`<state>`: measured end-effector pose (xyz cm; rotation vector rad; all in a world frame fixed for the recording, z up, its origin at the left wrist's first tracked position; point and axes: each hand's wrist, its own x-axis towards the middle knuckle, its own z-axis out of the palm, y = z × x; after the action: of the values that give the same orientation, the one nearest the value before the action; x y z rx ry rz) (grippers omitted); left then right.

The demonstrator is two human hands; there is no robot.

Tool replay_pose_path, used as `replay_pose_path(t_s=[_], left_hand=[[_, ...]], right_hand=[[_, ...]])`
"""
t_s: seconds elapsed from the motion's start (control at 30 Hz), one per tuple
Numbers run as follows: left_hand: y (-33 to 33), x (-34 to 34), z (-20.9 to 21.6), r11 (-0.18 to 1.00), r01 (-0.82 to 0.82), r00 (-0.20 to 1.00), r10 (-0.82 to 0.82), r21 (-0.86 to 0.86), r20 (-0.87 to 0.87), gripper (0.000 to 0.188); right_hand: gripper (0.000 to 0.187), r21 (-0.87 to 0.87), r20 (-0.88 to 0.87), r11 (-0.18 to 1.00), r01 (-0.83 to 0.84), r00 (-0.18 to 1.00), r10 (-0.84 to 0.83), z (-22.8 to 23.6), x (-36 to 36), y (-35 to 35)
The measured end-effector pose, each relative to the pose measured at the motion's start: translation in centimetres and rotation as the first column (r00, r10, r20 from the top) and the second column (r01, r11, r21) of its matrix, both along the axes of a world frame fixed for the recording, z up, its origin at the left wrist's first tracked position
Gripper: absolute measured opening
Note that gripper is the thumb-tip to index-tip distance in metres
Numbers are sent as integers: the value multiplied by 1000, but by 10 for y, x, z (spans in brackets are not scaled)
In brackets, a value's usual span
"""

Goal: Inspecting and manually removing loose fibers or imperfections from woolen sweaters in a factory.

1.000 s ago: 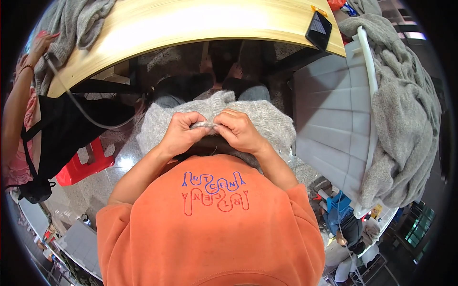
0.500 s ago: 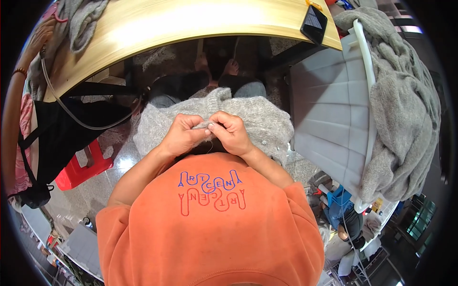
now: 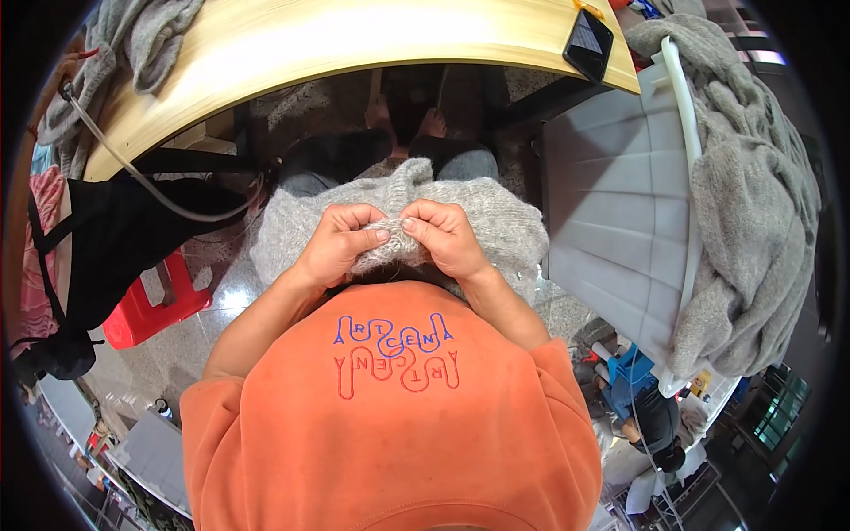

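A fuzzy light-grey knitted garment (image 3: pixel 491 221) lies across my lap, its ribbed part raised in the middle. My left hand (image 3: pixel 345 243) pinches the knit edge between thumb and forefinger. Close beside it, my right hand (image 3: pixel 445 237) pinches the same edge, a small gap between the two thumbs. The knit between them is spread flat. Below the hands, the near side of the garment falls into shadow against my orange shirt. Whether a needle or thread is in the fingers cannot be made out.
A wooden table (image 3: pixel 292 40) stands ahead, with a phone (image 3: pixel 589 44) at its right end. To the right, grey knitwear (image 3: pixel 753 203) hangs over a grey plastic bin (image 3: pixel 620 195). A red stool (image 3: pixel 164 305) and another person's arm by a grey hose (image 3: pixel 150 181) are at left.
My hands have moved slightly apart, and the knit between them is now opened out rather than bunched. At left, the other person's hand and the hose have shifted.
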<state>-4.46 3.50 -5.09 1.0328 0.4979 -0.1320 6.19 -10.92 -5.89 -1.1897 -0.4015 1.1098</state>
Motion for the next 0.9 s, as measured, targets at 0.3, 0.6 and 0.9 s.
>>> replay_pose_path(t_s=[0.3, 0.6, 0.9], left_hand=[[-3, -3, 0, 989, -36, 998, 28, -143, -56, 9], [-3, -4, 1, 989, -145, 989, 143, -30, -38, 5], [-11, -5, 3, 954, -75, 995, 89, 291, -36, 7]], right_hand=[[7, 14, 66, 999, -41, 997, 40, -5, 2, 1], [5, -31, -8, 999, -25, 1000, 25, 1, 1, 0], [5, 35, 550, 999, -41, 835, 15, -7, -3, 8]])
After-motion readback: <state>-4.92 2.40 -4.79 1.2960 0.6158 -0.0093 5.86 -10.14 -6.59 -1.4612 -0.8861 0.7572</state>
